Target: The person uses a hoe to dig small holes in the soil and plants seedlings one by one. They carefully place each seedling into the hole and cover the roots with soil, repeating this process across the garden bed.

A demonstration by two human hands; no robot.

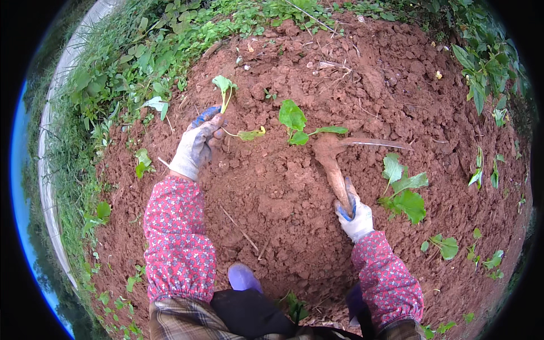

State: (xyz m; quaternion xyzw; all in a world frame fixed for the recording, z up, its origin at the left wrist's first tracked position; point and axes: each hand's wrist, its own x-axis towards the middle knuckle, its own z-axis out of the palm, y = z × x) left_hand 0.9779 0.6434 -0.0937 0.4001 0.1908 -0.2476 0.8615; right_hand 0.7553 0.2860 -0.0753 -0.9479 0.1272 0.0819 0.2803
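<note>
My left hand [197, 142], in a white work glove with blue patches, pinches a small leafy seedling [225, 91] by its stem above the soil. A yellowing leaf [250, 134] on a thin stalk lies just right of its fingers. My right hand [356, 216], gloved alike, grips the wooden handle of a hand hoe [335, 176]. The hoe's head is caked with red soil, and its narrow blade [378, 143] points right, resting on or close to the ground. Between my hands, a green seedling [294, 121] stands in the soil beside the hoe head.
Loose red soil [272, 208] spreads before me. More seedlings [406, 191] grow at right, with others [143, 162] at left. Dense weeds [157, 55] border the far left, beyond which runs a pale concrete strip [49, 140]. A purple boot [243, 277] shows at the bottom.
</note>
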